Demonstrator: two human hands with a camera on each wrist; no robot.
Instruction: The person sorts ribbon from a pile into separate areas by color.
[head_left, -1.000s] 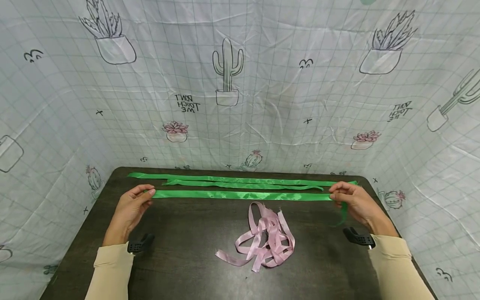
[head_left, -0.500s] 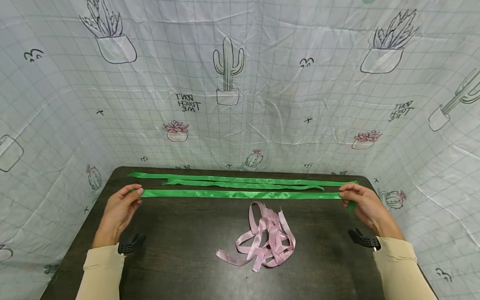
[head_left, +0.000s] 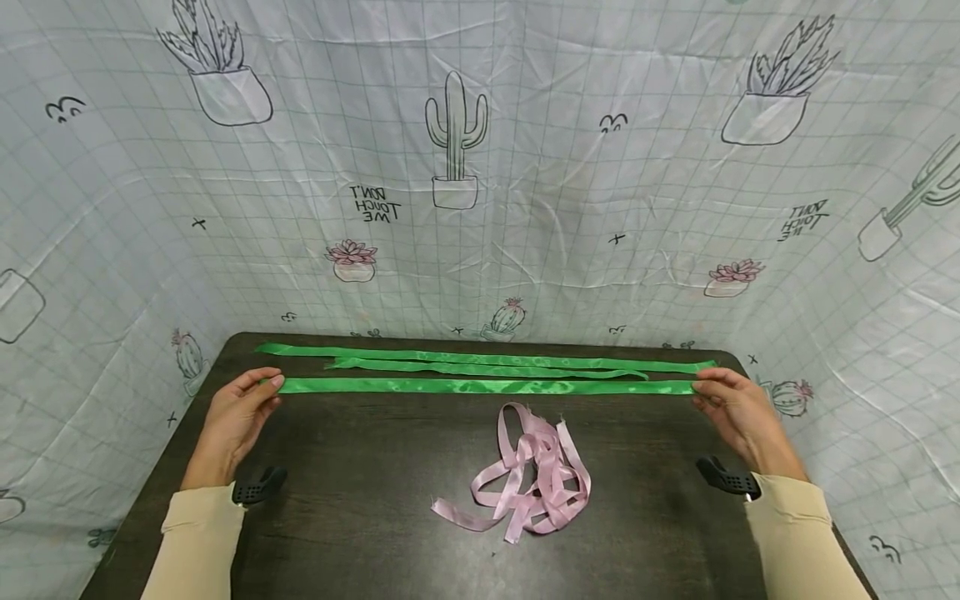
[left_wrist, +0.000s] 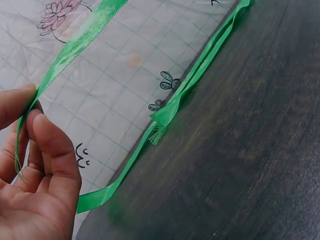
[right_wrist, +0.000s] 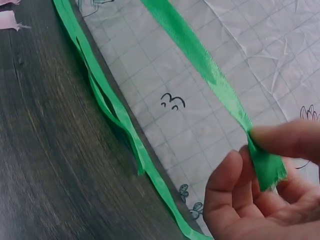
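A green satin ribbon (head_left: pixel 480 387) is stretched straight between both hands, raised over the table in the wrist views. My left hand (head_left: pixel 238 417) pinches its left end between thumb and fingers; a thin frayed tail (left_wrist: pixel 19 145) hangs inside the palm. At the other end my right hand (head_left: pixel 742 412) pinches the ribbon, and a short cut end (right_wrist: pixel 270 170) sticks out below the thumb. Behind it, along the table's far edge, lie a long green ribbon (head_left: pixel 480 359) and a shorter green ribbon (head_left: pixel 487 370), side by side. The shorter one has a frayed tip (left_wrist: pixel 159 134).
A loose tangle of pink ribbon (head_left: pixel 551 475) lies on the dark wooden table (head_left: pixel 360 500), nearer the person and right of the middle. A white cloth (head_left: pixel 540 208) printed with cacti hangs behind the table and along both sides.
Both hands have moved apart, the left leftward and the right rightward, along the green ribbon. The tail hanging below the right hand has shortened out of sight. The other ribbons have stayed put.
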